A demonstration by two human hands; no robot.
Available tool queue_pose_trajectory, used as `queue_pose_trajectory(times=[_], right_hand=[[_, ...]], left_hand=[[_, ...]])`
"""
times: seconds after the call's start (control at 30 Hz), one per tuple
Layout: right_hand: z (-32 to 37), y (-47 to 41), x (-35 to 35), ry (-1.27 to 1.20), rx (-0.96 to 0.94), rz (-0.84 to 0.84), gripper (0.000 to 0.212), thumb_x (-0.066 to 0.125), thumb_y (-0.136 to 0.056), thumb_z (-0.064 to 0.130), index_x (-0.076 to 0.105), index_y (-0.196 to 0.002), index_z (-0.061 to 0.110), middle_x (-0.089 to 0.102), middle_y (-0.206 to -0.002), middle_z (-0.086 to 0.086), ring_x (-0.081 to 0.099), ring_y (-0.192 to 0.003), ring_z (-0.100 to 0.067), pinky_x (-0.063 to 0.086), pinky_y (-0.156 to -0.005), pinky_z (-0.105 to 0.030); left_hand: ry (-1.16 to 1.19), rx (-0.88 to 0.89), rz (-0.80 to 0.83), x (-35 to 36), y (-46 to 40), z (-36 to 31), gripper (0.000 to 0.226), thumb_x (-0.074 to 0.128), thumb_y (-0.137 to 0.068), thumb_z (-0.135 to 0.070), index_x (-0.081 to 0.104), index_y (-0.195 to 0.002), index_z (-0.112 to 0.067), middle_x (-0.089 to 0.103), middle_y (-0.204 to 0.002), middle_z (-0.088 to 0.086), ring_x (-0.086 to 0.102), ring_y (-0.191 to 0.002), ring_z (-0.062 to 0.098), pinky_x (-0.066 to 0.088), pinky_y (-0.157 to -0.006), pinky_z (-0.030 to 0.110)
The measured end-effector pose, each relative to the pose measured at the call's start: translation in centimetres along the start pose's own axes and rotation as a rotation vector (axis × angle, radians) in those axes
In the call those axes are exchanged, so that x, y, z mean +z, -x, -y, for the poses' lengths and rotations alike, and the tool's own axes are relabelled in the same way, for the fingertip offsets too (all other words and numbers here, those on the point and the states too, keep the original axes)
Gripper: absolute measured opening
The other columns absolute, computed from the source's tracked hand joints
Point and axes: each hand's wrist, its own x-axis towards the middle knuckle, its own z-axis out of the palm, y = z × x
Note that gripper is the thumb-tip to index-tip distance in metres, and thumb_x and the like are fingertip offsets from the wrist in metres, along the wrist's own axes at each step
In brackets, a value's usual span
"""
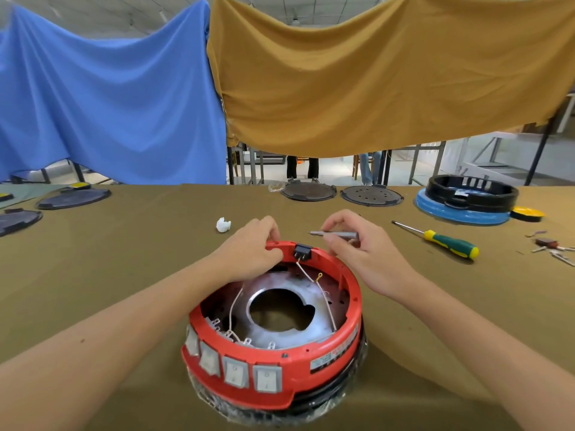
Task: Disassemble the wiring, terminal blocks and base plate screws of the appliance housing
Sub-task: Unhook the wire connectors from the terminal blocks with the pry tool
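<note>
Appliance housing (pixel 323 365): round red plastic ring, open side up, resting on the olive cloth-covered table (pixel 124 275) directly before the person. Four grey rocker switches (pixel 236 370) line its near wall, facing the viewer. Inside, a flat, dull metal base plate (pixel 314 293) with a large central hole. Thin white wires (pixel 323 297) run from a black terminal block (pixel 302 252) on the far rim down toward small metal connectors at the near inner wall. Left hand (pixel 252 250) grips the far rim, fingers curled over it just beside the block. Right hand (pixel 357 247) pinches a slim grey metal tool (pixel 334 234), long axis horizontal, tip pointing left, above the far rim. Screwdriver (pixel 441 241), green-and-yellow handle, lies to the right, shaft pointing up-left. Crumpled white scrap (pixel 223 224) beyond the left hand. Dark round plates (pixel 308 191) sit along the far edge.
</note>
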Motion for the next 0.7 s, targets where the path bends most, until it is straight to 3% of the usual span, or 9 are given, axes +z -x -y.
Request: queue_pose_trajectory(times=[0.07,0.13,0.3,0.47,0.57,0.7], right_hand=[[0.2,-0.2,0.2,-0.009,-0.006,0.012,0.006,0.059,-0.099,0.028,0.062,-0.094,0.028,0.071,-0.075,0.003,0.062,-0.059,-0.011,0.045,-0.055,-0.025],[0.4,-0.5,0.6,0.010,-0.009,0.013,0.012,0.060,-0.099,0.031,0.063,-0.089,0.025,0.072,-0.073,0.006,0.059,-0.057,0.002,0.041,-0.057,-0.012],[0.4,-1.3,1.4,0.069,-0.008,-0.013,0.021,0.059,-0.098,0.032,0.063,-0.081,0.021,0.071,-0.068,0.005,0.058,-0.058,0.000,0.041,-0.059,-0.013],[0.5,-2.1,1.7,0.127,-0.018,-0.009,0.026,0.057,-0.100,0.030,0.058,-0.075,0.024,0.069,-0.061,0.005,0.056,-0.054,0.002,0.036,-0.055,-0.011],[0.6,-2.4,1.7,0.148,-0.018,0.005,0.027,0.056,-0.100,0.030,0.058,-0.074,0.022,0.068,-0.060,0.004,0.055,-0.051,0.002,0.036,-0.053,-0.011],[0.6,-2.6,1.7,0.200,-0.027,0.022,0.029,0.056,-0.100,0.032,0.055,-0.072,0.025,0.068,-0.059,0.005,0.057,-0.053,-0.001,0.036,-0.053,-0.013]], left_hand=[[0.010,-0.065,-0.030,0.7,0.2,-1.0,0.011,0.062,-0.085,-0.030,0.052,-0.080,-0.029,0.056,-0.099,-0.001,0.058,-0.089,0.019,0.047,-0.082,0.038],[-0.015,-0.148,-0.057,1.4,0.4,-1.5,0.018,0.064,-0.083,-0.037,0.062,-0.068,-0.026,0.065,-0.090,-0.006,0.061,-0.093,0.020,0.043,-0.088,0.039],[0.064,-0.387,-0.044,2.0,-0.3,-2.2,0.026,0.063,-0.077,-0.044,0.076,-0.077,-0.022,0.071,-0.082,-0.004,0.058,-0.086,0.013,0.034,-0.084,0.034],[0.194,-0.512,0.043,1.6,-1.0,-2.3,0.038,0.066,-0.053,-0.047,0.073,-0.079,-0.020,0.067,-0.109,0.013,0.054,-0.110,0.032,0.045,-0.093,0.040],[0.110,-0.539,0.050,1.9,-1.2,-2.1,0.036,0.068,-0.056,-0.053,0.071,-0.082,-0.028,0.060,-0.112,0.008,0.050,-0.109,0.031,0.040,-0.079,0.035],[0.104,-0.557,0.056,2.1,-1.4,-2.0,0.036,0.068,-0.063,-0.054,0.070,-0.090,-0.031,0.055,-0.113,0.006,0.046,-0.107,0.029,0.039,-0.076,0.033]])
